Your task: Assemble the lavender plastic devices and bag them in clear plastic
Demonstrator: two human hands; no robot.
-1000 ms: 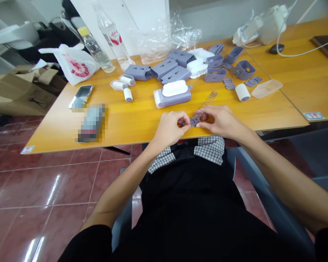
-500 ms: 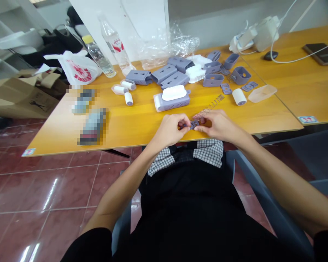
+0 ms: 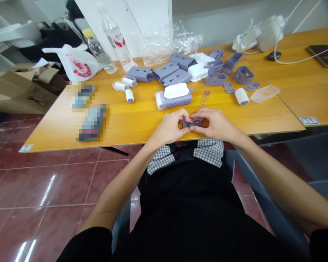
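Close to the table's front edge, my left hand and my right hand meet around a small flat grey-purple plastic plate. Fingers and thumbs of both hands are closed on it, and they cover part of it. A thin metal coil spring rises from the fingers of my right hand and leans away over the tabletop. Its lower end is at the plate, but I cannot tell whether it is attached. Just beyond my hands lies a grey-purple case with a white oval piece on top.
Several grey-purple housings lie at the back, near open cups and flat plates. A white roller and a translucent cover are at right. Bottles, a plastic bag and blurred packets stand left.
My hands have drawn closer together around the plate. The spring has swung from a rightward slant to a steeper, more upright lean. The view has shifted slightly.
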